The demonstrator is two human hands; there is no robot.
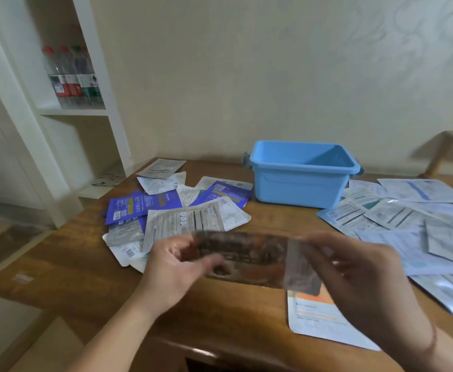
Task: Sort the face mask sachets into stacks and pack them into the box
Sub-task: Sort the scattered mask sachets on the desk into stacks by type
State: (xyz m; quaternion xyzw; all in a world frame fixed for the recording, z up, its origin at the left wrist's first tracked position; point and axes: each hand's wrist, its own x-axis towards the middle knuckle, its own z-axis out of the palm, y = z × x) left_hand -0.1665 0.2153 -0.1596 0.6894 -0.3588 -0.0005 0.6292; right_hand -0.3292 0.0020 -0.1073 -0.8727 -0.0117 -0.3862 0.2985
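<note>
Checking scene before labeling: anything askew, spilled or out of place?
Yes. One sachet lies off the table, on the low shelf at left. The sachets on the table lie in loose overlapping heaps, not stacks. The blue box is upright. Both hands hold one blurred sachet.

My wooden table (67,253) in front of me, pale cream wall (220,76) behind it, white shelving unit (67,111) to my left holding red-capped water bottles (71,76), a light wooden stool (445,146) at far right, soft even light.

light blue box (300,183), dark blue sachets (142,206), brown table (80,253)
</note>
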